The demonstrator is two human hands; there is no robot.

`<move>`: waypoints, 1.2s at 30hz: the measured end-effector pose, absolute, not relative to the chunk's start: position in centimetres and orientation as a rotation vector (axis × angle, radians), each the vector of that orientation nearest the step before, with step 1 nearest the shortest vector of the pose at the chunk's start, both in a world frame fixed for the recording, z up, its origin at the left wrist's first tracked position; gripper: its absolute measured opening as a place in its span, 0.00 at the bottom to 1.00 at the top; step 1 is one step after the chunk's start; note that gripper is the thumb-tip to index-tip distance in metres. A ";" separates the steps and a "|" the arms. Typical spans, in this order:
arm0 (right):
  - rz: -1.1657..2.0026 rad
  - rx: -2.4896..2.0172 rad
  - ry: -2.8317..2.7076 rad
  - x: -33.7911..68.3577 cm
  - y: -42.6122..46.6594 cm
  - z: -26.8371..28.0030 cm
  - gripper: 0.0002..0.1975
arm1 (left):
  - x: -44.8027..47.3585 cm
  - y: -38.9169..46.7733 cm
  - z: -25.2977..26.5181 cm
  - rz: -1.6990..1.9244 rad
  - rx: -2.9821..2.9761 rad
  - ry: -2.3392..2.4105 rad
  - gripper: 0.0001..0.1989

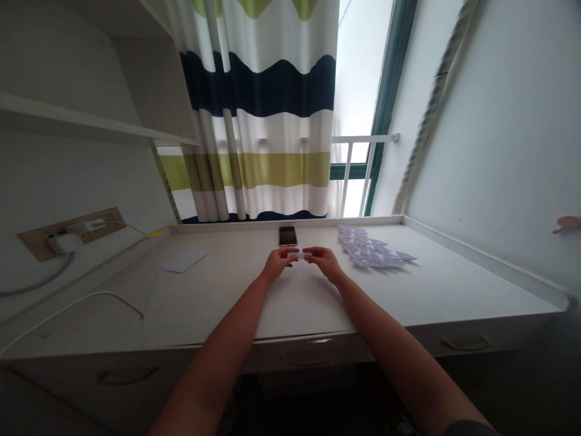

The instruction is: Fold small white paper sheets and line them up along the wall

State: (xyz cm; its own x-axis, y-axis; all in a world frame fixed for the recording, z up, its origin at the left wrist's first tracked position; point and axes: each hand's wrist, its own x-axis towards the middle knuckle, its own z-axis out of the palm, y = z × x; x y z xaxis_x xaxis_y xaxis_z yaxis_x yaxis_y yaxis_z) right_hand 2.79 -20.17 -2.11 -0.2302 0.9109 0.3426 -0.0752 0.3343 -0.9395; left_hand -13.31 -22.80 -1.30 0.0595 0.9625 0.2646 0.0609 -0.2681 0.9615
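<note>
Between my two hands, just above the middle of the desk, is a small folded strip of white paper (299, 256). My left hand (278, 264) pinches its left end, thumb and fingers pressed together. At the right end, the fingers of my right hand (323, 260) close on the same paper. Part of the paper is hidden by the fingertips. Right behind the hands lies a dark phone (287, 236), flat on the desk. To the right of my right hand, several folded white paper pieces (374, 248) lie in overlapping rows.
A white sheet of paper (185, 260) lies on the left of the desk (218, 309). A white cable (152, 272) runs from the wall socket (70, 230) across the desk's left side. A raised rim borders the back and right edges. A striped curtain (263, 133) hangs behind.
</note>
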 end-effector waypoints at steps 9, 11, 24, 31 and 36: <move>1.119 -0.835 -1.422 2.8 -20.4 -1.8 0.14 | -13.5 -22.6 -1.3 1.345 1.487 1.091 0.18; 1.109 -0.838 -1.413 2.8 -20.4 -1.9 0.14 | -13.5 -22.6 -1.3 1.340 1.482 1.085 0.18; 0.980 -0.823 -1.509 2.9 -20.1 -1.9 0.12 | -13.5 -22.5 -1.5 1.356 1.453 1.093 0.18; 0.855 -0.872 -1.586 3.2 -19.9 -2.0 0.10 | -13.4 -22.4 -1.6 1.352 1.470 1.109 0.16; 0.647 -0.890 -1.640 3.4 -20.2 -1.8 0.09 | -13.3 -22.6 -1.4 1.347 1.490 1.184 0.15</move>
State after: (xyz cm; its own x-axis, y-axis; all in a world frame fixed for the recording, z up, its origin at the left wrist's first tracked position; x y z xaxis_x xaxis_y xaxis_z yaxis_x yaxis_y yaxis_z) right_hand 3.36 -20.16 -1.80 -0.1100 0.8225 0.5580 0.2204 0.5676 -0.7932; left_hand -13.32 -22.58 -1.39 0.0000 0.9666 0.2562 0.1299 -0.2540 0.9584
